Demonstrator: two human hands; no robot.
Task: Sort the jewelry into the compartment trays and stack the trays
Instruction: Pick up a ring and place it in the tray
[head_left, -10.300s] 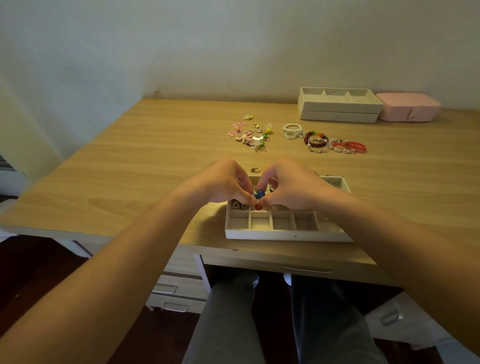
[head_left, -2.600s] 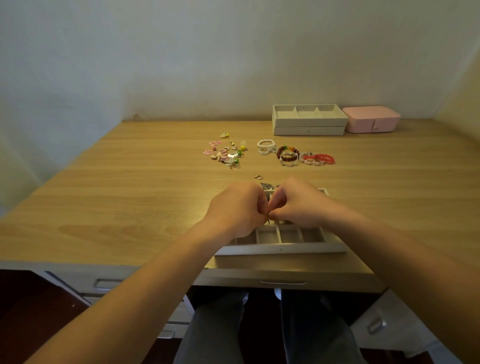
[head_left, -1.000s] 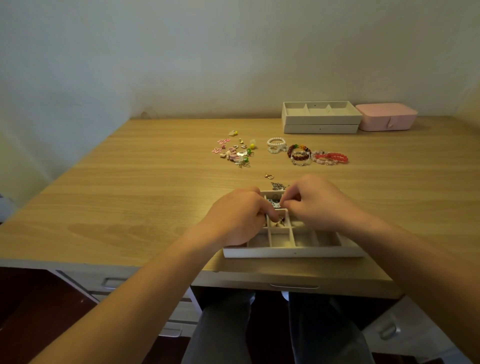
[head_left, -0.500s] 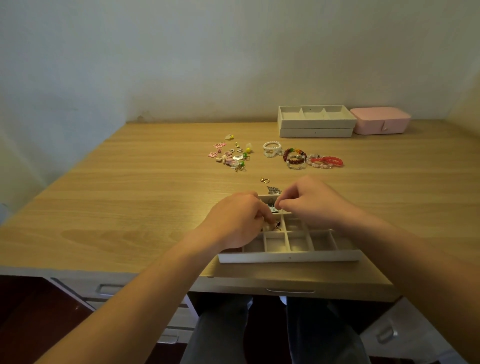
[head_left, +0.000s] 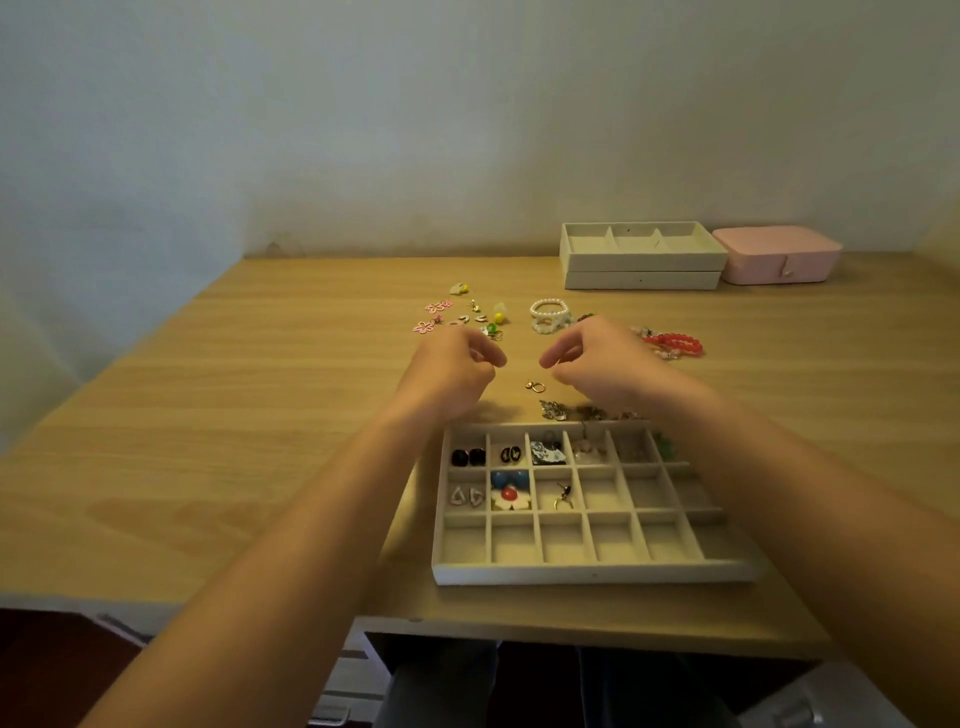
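Head view: since half a second ago both hands have left the compartment tray (head_left: 592, 572) and moved past its far wall, so its cells now show: a black pair of studs (head_left: 467, 457) in the far left cell, a blue and a red-and-white flower piece (head_left: 509, 491) in the middle row, a hook earring (head_left: 562, 496) one cell to their right, and the near row bare. The left hand (head_left: 449, 376) hangs over the worktop (head_left: 249, 415) with its fingers curled, thumb and forefinger tips together; whether they pinch anything cannot be told. The right hand (head_left: 602, 366) has its fingers loosely curled and released, just beside a small gold hoop (head_left: 536, 385). Loose jewelry lies beyond: pink flower charms (head_left: 431, 314), a pearl bracelet (head_left: 549, 314), a red bead bracelet (head_left: 675, 343). The tray's front wall sits near the worktop's front edge; broad bare wood lies to its left, and the right forearm crosses its right side
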